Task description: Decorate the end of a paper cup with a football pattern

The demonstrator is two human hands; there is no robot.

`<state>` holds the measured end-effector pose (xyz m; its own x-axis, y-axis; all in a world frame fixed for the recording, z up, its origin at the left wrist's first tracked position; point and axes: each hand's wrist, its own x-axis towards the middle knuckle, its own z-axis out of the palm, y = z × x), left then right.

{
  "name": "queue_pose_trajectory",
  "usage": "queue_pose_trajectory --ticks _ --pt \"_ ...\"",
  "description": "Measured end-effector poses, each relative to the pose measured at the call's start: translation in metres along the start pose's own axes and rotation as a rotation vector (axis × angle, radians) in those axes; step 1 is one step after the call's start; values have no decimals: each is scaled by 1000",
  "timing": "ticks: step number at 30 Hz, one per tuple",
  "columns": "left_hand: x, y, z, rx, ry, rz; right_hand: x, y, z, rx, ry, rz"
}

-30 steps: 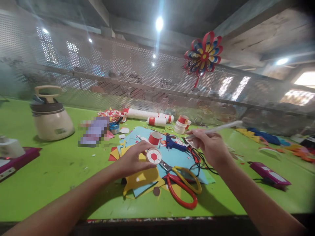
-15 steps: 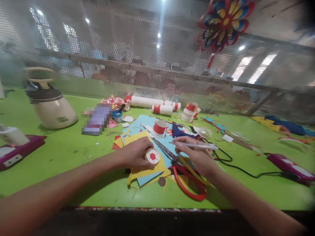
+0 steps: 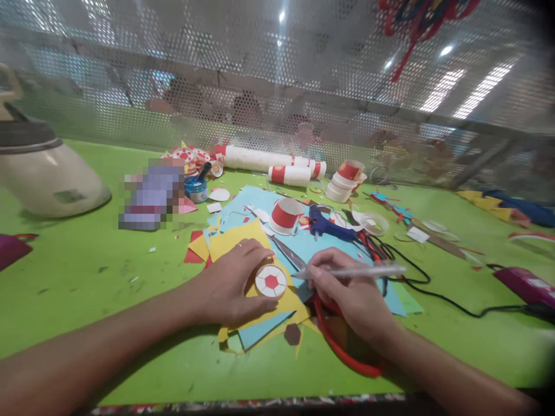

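Note:
My left hand (image 3: pixel 232 283) is curled round a small white disc (image 3: pixel 270 281), its thumb and fingers on the rim. The disc bears a red hexagon with dark lines running out to its edge, like a football. A slim pale pen (image 3: pixel 368 270) is pinched in my right hand (image 3: pixel 351 292), its tip just right of the disc. Under that hand lie large scissors, with the blades (image 3: pixel 287 252) pointing away and a red handle (image 3: pixel 342 349) nearer me. Yellow paper (image 3: pixel 238 242) and light blue paper (image 3: pixel 251 199) lie beneath.
Beyond my hands stand a cut red-and-white paper cup (image 3: pixel 286 216) and a blue glue gun (image 3: pixel 329 223) with a black cord. Stacked cups (image 3: pixel 290 175), a blue jar (image 3: pixel 196 189), a pixelated phone-like slab (image 3: pixel 151 193) and a kettle-like pot (image 3: pixel 47 173) sit further back and left.
The view has tilted down and come closer. The pen tip has moved toward the disc, and the disc faces up more. Both hands keep their hold.

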<state>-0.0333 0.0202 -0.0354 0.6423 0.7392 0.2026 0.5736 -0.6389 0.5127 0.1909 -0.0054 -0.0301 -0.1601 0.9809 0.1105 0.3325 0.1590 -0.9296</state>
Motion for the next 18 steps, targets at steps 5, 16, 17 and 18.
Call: queue_pose_trajectory --ticks 5,16,17,18 --pt "-3 0 -3 -60 -40 2 -3 -5 0 -70 19 -17" --pt "-3 -1 2 -42 -7 -97 -2 -5 -18 -277 116 -41" --pt "-3 -1 2 -36 -9 -94 -2 -3 -17 -269 113 -44" --pt "-3 -1 1 -33 -12 -91 -2 -2 -17 -249 109 -44"
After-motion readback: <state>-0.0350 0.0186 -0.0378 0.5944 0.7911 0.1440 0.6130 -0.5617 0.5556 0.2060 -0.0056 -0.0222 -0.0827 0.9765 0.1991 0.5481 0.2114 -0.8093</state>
